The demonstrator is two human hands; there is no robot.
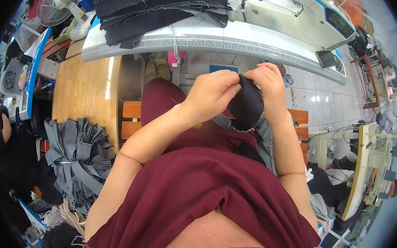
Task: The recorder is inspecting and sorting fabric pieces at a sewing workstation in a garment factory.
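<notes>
Between my two hands, above my lap, hangs a dark piece of fabric (pixel 246 110) with a frayed pale edge along its bottom. My left hand (pixel 213 92) pinches its upper left side, thumb against the fingers. My right hand (pixel 269 85) grips its upper right side, fingers bent over the edge. The two hands are close together, just short of the sewing table's front edge. More grey denim (pixel 265 142) lies on my lap under my right forearm.
A stack of dark denim pieces (pixel 156 10) lies on the sewing table (pixel 204 34), left of the sewing machine (pixel 298 16). A wooden table (pixel 83 88) stands at left, near a heap of grey denim strips (pixel 78 159). A fan (pixel 59 3) is at far left.
</notes>
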